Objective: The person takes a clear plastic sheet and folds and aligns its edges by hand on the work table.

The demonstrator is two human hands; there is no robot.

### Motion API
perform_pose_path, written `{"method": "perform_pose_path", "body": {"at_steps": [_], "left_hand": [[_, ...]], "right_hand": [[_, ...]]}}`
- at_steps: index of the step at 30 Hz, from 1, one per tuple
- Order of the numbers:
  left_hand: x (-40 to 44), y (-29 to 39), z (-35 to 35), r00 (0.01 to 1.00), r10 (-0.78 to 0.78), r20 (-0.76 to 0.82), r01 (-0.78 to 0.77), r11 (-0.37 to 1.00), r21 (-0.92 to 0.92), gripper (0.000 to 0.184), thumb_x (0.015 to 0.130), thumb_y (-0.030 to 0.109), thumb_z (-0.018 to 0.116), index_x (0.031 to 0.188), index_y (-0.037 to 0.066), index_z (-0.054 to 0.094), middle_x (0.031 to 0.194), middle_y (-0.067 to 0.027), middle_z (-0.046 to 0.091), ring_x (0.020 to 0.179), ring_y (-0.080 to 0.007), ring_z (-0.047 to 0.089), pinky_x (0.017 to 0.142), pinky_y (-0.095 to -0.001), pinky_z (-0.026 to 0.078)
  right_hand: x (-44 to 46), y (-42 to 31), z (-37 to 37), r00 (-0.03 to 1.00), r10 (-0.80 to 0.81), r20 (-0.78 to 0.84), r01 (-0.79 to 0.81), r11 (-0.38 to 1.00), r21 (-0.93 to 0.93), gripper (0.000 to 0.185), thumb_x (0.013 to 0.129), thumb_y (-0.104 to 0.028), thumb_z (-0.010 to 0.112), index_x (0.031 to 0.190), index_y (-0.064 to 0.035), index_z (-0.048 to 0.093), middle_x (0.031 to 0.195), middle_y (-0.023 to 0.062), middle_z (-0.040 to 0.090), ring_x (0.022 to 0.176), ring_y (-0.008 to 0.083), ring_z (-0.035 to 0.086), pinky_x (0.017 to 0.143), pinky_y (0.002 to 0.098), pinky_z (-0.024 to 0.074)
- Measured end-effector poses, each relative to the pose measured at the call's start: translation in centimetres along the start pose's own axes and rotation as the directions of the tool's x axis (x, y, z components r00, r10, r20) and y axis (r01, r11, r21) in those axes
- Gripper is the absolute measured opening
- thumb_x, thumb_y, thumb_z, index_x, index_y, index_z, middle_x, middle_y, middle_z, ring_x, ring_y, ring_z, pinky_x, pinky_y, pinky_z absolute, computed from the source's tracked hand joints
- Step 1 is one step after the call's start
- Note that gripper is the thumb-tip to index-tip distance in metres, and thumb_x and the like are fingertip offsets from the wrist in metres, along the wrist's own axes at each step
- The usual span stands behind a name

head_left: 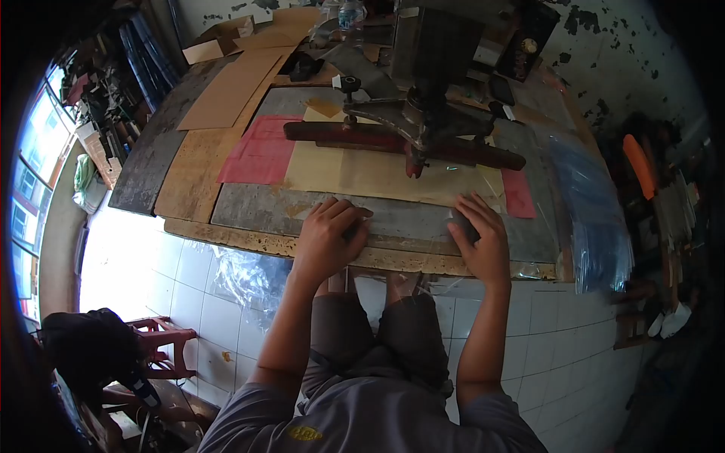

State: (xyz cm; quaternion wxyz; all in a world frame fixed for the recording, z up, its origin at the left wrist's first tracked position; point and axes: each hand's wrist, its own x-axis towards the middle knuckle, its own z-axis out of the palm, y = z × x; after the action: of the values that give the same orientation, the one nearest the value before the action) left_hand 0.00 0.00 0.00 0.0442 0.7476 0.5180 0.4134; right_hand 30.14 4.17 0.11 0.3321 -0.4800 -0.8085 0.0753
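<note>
My left hand (330, 235) rests on the grey plate (408, 223) near the table's front edge. Its fingers are loosely bent, with a gap to the thumb and nothing visible in them. My right hand (485, 240) lies farther right, thumb and fingers apart, its fingertips by the front edge of a yellowish sheet (362, 177). A dark patch shows between thumb and fingers; I cannot tell whether it is shadow. Under the sheet's ends lies pink-red material (260, 155). Above it is a dark press head with a long reddish-brown bar (340, 134).
Clear plastic sheets (589, 211) hang over the table's right edge. Brown cardboard (230, 90) lies at the back left, and a plastic bottle (349, 16) stands behind. A red stool (168, 343) and a crumpled plastic bag (249, 279) are on the floor at left.
</note>
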Motion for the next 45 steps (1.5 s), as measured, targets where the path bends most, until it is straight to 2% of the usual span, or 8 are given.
{"method": "perform_pose_path", "body": {"at_steps": [23, 29, 32, 45], "left_hand": [[0.15, -0.13, 0.26, 1.000, -0.002, -0.007, 0.002, 1.000, -0.022, 0.014, 0.081, 0.009, 0.073, 0.094, 0.007, 0.074, 0.083, -0.0054, 0.067, 0.083, -0.0271, 0.065, 0.079, -0.0406, 0.052], [0.13, 0.05, 0.10, 1.000, -0.014, 0.009, 0.014, 0.999, -0.029, 0.015, 0.080, 0.008, 0.072, 0.095, 0.004, 0.074, 0.084, -0.0082, 0.068, 0.083, -0.0293, 0.066, 0.079, -0.0418, 0.053], [0.14, 0.07, 0.11, 1.000, -0.015, 0.010, 0.016, 0.999, -0.028, 0.016, 0.080, 0.008, 0.072, 0.095, 0.005, 0.074, 0.084, -0.0081, 0.068, 0.084, -0.0292, 0.065, 0.079, -0.0418, 0.053], [-0.04, -0.14, 0.33, 1.000, -0.013, 0.012, 0.013, 1.000, -0.015, 0.015, 0.080, 0.008, 0.073, 0.095, 0.005, 0.075, 0.084, -0.0075, 0.068, 0.084, -0.0286, 0.065, 0.078, -0.0412, 0.053]], "right_hand": [[0.25, 0.00, -0.09, 1.000, -0.011, -0.019, 0.011, 1.000, 0.005, 0.036, 0.090, -0.021, 0.077, 0.120, -0.0019, 0.072, 0.134, 0.0105, 0.067, 0.135, 0.0308, 0.055, 0.110, 0.0449, 0.0431], [0.12, 0.36, 0.22, 1.000, -0.010, -0.024, 0.011, 1.000, 0.011, 0.036, 0.090, -0.021, 0.077, 0.120, -0.0020, 0.072, 0.133, 0.0103, 0.068, 0.134, 0.0307, 0.056, 0.110, 0.0452, 0.0434], [0.07, 0.29, 0.14, 1.000, 0.000, 0.001, 0.000, 1.000, 0.012, 0.035, 0.091, -0.015, 0.075, 0.123, -0.0023, 0.071, 0.136, 0.0101, 0.067, 0.138, 0.0295, 0.053, 0.112, 0.0422, 0.0423], [-0.01, 0.31, 0.38, 1.000, -0.001, -0.017, 0.001, 1.000, 0.010, 0.036, 0.091, -0.021, 0.076, 0.120, -0.0014, 0.071, 0.134, 0.0100, 0.068, 0.135, 0.0305, 0.055, 0.111, 0.0442, 0.0425]]}}
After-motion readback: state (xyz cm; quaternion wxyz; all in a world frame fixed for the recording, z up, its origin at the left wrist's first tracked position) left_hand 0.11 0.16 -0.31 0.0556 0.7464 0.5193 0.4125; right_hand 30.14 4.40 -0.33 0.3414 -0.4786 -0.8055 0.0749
